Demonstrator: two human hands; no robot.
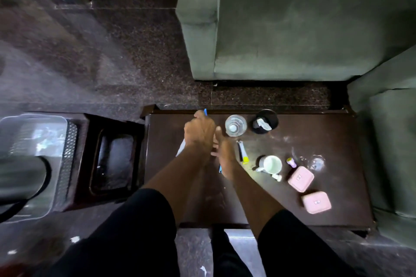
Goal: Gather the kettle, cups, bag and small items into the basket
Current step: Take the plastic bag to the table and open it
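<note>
Blue-edged bag (180,149) mostly hidden | left hand (199,129) fingers clamped on it | right hand (222,153) fingers apart

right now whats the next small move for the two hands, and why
Probably lift the bag clear of the table and carry it left to the basket. The left hand is closed on something blue and white, seemingly the bag, with the right hand open beside it. The white mug, glass and pink cases sit untouched further right.
</note>
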